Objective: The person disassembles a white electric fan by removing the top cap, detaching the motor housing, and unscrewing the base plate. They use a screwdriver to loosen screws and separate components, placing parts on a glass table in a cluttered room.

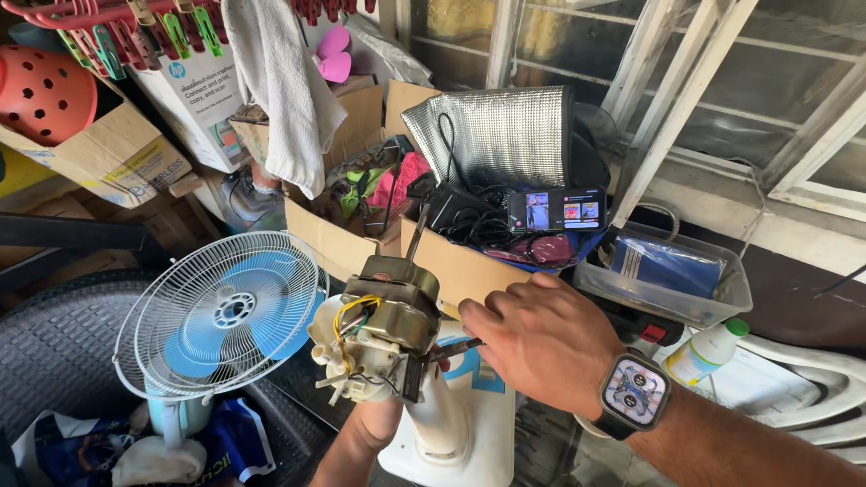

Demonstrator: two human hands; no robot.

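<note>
Brass-coloured metal catches the light at the middle of the scene: a bare fan motor with olive-brass casing, white plastic gear housing and loose yellow, green and red wires is held up above a white plastic fan stand. The left hand comes up from below, and its grip is wrapped around the underside of the motor, though the fingers themselves are mostly hidden behind the housing. The right hand, with a dark square-faced smartwatch on its wrist, reaches in from the right, its grip pinched on a slim dark metal tool whose tip points at the motor's right side, touching or just short of it; which one I cannot tell.

To the left, a round white wire fan guard with pale blue blades behind it stands tilted, well apart from the motor. Behind the motor, farther off, an open brown cardboard box holds tangled black cables and a smartphone with a lit screen propped on top, with a silver quilted foil sheet rising behind it. Right of the box sits a clear plastic tub with a blue item inside, and near it a small white bottle with a green cap. A white towel hangs at far left.
</note>
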